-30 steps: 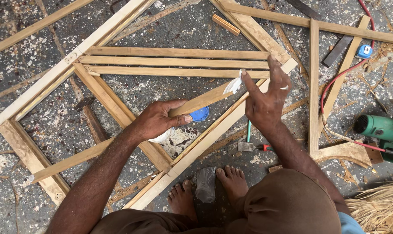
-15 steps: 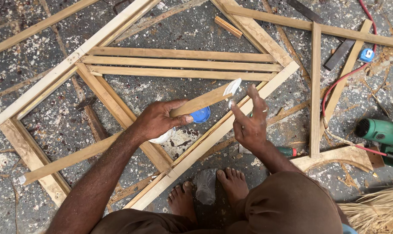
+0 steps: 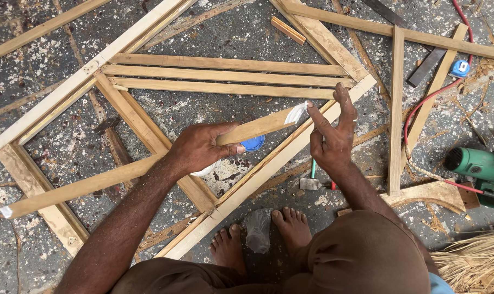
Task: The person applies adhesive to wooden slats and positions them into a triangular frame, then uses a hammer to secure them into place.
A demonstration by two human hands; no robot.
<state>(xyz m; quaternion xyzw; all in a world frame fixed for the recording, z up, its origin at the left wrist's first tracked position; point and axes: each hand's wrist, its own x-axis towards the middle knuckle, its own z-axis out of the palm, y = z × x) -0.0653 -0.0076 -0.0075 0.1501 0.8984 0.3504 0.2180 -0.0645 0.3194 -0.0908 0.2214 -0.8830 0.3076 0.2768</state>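
1. Two feet (image 3: 260, 239) show below; the body hides the floor near them, and the blue cap (image 3: 253, 143) is half covered by the wooden strip (image 3: 256, 127).
2. Strip is pale and flat, with a white smear on its tip, held tilted above the wooden frame (image 3: 149, 125).
3. Left hand (image 3: 201, 148) wraps tight around the strip.
4. Right hand (image 3: 333, 130) is spread, forefinger touching the white tip, holding nothing.
5. Green power tool (image 3: 478, 166) is cut off at right.

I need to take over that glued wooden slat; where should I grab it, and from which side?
Judging by its pose, grip the wooden slat at its bare middle, coming from above. The left hand holds the lower end, and the upper tip carries white glue that the right hand touches with its fingers, so avoid both ends.
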